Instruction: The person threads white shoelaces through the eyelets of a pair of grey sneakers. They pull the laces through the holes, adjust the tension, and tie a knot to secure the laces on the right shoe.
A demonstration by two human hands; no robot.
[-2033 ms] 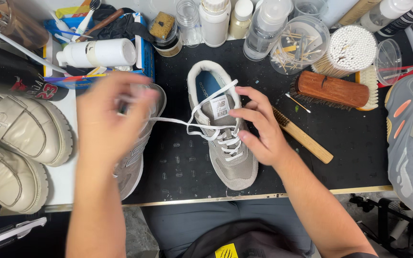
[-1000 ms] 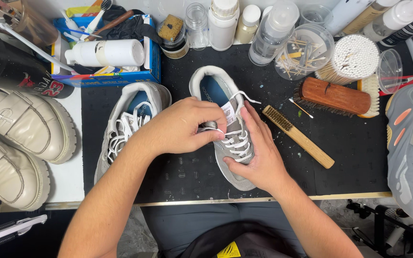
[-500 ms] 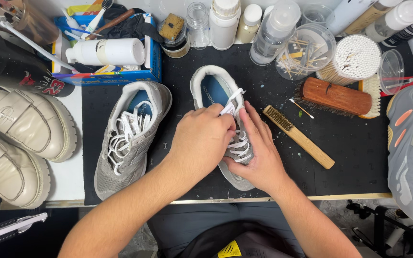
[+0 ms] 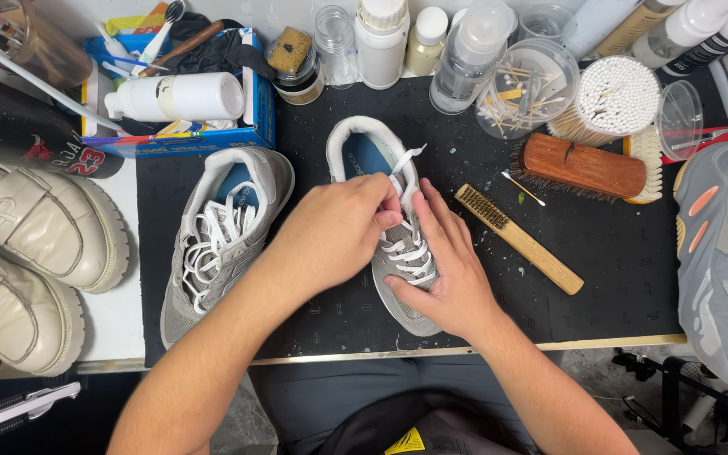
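On the black mat (image 4: 617, 253), centre: grey sneaker (image 4: 398, 253) with white laces (image 4: 406, 248), toe toward the person, heel opening with blue insole away. Left hand (image 4: 339, 232) lying over tongue area, fingers pinched together on a lace end near the top eyelets. Right hand (image 4: 448, 270) flat along the sneaker's right side, thumb pressed on the lower lacing, fingers stretched out and close together, gripping nothing.

Just left: second grey sneaker (image 4: 221, 232), laces loose and bunched, also on the mat, apart from both hands. Right of the hands: narrow wooden brush (image 4: 520, 240) lying diagonally, near the right hand but not touching. Beyond that: larger wooden-backed brush (image 4: 583, 168), cup of cotton swabs (image 4: 612, 97), clear dish of used swabs (image 4: 528, 84). Back row: several bottles (image 4: 381, 38) upright. Back left: blue tray (image 4: 259, 109) holding a white bottle on its side plus tools. Far left: pair of cream chunky shoes (image 4: 31, 253) on white surface. Far right edge: grey sneaker with orange marks (image 4: 726, 261), partly out of frame.
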